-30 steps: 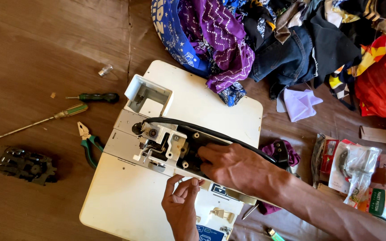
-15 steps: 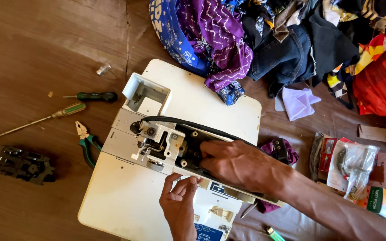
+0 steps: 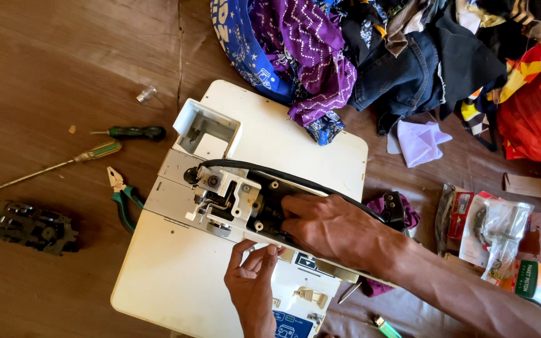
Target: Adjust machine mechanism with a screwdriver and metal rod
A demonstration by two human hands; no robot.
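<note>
Sewing machine, white, lying on its side across the middle of the brown worktop, with its cover off and the mechanism bared. Worth pressing the body down flat so nothing rocks while the small part is worked. Clothes heap piled at one o'clock, well apart from the work. Right hand spread over the dark inner channel at three o'clock of the mechanism, fingers tucked in; grip there hidden, cannot tell. Left hand at six o'clock, fingertips pinched shut at the lower edge of the casing. Pliers and two screwdrivers at nine o'clock, near enough to reach.
</note>
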